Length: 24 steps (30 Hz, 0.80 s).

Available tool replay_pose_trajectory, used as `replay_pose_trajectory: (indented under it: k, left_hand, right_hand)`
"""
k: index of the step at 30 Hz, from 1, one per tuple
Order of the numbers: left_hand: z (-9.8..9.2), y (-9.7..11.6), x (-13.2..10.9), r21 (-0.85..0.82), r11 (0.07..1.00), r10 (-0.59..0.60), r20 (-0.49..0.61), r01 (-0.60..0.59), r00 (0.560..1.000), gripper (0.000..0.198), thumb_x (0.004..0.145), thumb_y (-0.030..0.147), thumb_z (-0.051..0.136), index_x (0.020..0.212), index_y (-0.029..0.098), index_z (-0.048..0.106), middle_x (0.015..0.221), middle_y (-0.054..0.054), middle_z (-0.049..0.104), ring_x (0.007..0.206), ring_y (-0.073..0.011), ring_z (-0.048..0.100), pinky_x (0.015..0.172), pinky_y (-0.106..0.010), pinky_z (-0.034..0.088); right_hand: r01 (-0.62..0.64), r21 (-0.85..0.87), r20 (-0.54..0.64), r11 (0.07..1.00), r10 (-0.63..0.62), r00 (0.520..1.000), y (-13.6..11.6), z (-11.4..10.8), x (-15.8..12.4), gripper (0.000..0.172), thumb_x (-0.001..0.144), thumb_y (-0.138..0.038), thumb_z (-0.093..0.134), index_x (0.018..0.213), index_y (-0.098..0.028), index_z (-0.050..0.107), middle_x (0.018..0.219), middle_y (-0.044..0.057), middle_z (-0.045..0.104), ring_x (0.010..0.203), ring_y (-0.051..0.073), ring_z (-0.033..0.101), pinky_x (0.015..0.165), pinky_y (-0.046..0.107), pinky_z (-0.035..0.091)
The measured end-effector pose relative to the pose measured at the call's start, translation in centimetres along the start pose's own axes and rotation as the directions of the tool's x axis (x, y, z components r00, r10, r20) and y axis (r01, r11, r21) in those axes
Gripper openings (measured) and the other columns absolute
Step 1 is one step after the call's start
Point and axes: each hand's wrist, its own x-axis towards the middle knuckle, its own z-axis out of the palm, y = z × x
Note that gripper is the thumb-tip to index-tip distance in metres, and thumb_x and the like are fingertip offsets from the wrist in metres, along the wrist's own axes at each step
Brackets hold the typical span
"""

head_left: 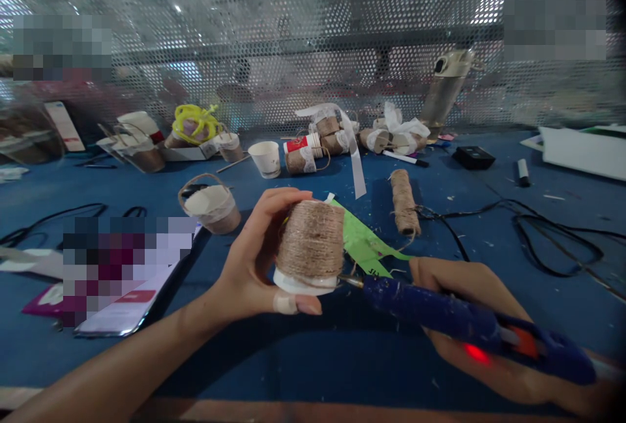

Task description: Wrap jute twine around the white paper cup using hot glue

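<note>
Closely paired: twine-wrapped paper cup (313, 240) and blue glue gun (440, 309)
The left hand (257, 260) grasps the cup above the surface (303, 358), white rim (304, 285) lowermost; the right hand (476, 290) grips the glue gun, its metal nozzle (353, 281) right by that rim, contact unclear; a green strip (360, 242) lies behind the cup; a twine spool (404, 201) lies farther right.

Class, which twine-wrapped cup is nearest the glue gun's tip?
The cup in the left hand, its white edge beside the glue gun; the other wrapped cups sit farther back, unheld.
</note>
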Motion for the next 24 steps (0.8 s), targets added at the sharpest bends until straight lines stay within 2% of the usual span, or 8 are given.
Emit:
replay_pose_trajectory:
  k: [6,11,18,21,24]
  left_hand:
    - [0.31,0.15,-0.04,-0.028,1.000,0.005,-0.029,-0.006,1.000,0.096,0.055,0.058,0.092,0.137,0.027,0.054,0.135,-0.013,0.052,0.120,-0.0338,0.059,0.107,-0.054,0.052]
    - [0.16,-0.14,0.06,-0.025,0.999,0.022,-0.024,-0.023,0.999,0.096,0.055,0.062,0.090,0.138,0.030,0.054,0.135,-0.013,0.053,0.117,-0.0354,0.061,0.100,-0.053,0.057]
    - [0.35,0.21,0.40,-0.099,0.995,0.018,-0.005,-0.019,1.000,0.089,0.063,0.060,0.087,0.138,0.028,0.053,0.120,-0.012,0.064,0.111,-0.0336,0.066,0.092,-0.049,0.062]
    - [0.42,0.32,0.49,-0.077,0.996,0.030,-0.052,-0.034,0.998,0.089,0.061,0.062,0.087,0.137,0.029,0.054,0.119,-0.011,0.065,0.110,-0.0333,0.067,0.090,-0.048,0.062]
    - [0.41,0.43,0.56,-0.034,0.999,0.039,-0.053,-0.041,0.998,0.086,0.063,0.062,0.086,0.137,0.031,0.054,0.120,-0.009,0.065,0.112,-0.0321,0.066,0.093,-0.047,0.061]
  right_hand:
    - [-0.053,-0.004,0.024,0.999,0.053,0.998,-0.19,-0.01,0.01,0.022,0.081,-0.018,0.054,0.073,-0.025,0.035,0.063,-0.006,0.044,0.055,0.012,0.034,0.050,0.027,0.029]
    - [-0.066,0.013,0.009,0.998,0.066,0.998,-0.04,0.05,-0.07,0.023,0.080,-0.017,0.056,0.072,-0.024,0.036,0.062,-0.006,0.044,0.054,0.012,0.033,0.050,0.027,0.028]
    - [-0.131,0.132,-0.027,0.983,0.136,0.990,0.23,0.44,0.70,0.024,0.075,-0.013,0.060,0.068,-0.024,0.040,0.060,-0.006,0.045,0.053,0.011,0.037,0.048,0.025,0.030]
    - [-0.145,0.169,-0.090,0.975,0.162,0.983,0.21,0.30,0.49,0.022,0.081,-0.019,0.062,0.070,-0.025,0.044,0.061,-0.005,0.048,0.053,0.013,0.042,0.046,0.026,0.035]
    - [-0.149,0.203,-0.192,0.968,0.189,0.963,0.66,0.17,-0.11,0.019,0.090,-0.030,0.062,0.076,-0.026,0.050,0.058,-0.005,0.048,0.047,0.014,0.042,0.042,0.027,0.036]
